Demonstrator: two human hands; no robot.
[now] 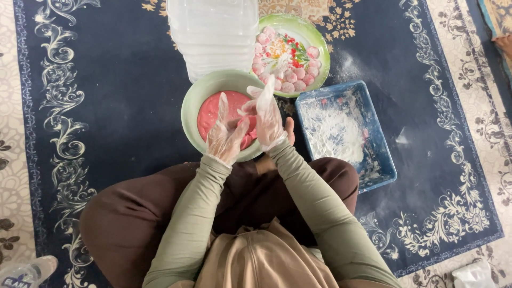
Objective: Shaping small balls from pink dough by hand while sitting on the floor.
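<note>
Nearest to us are our crossed legs in brown cloth and our olive-green sleeves, seated on a dark blue carpet with cream scrollwork (122,106). Just beyond the knees, our left hand in a thin clear plastic glove (226,133) and our right hand in the same kind of glove (268,117) meet over a pale green round bowl (192,101) holding a smooth mass of pink dough (213,109). The fingers of both hands are pressed together, palm against palm, around a small piece of pink dough (246,109) that shows only partly between them. To the right lies a blue rectangular plastic tray dusted with white flour (341,128). Farther off sits a green-rimmed plate of small pink dough balls (290,56), touching the bowl's far edge, and beside it a large clear ribbed plastic container (213,32).
</note>
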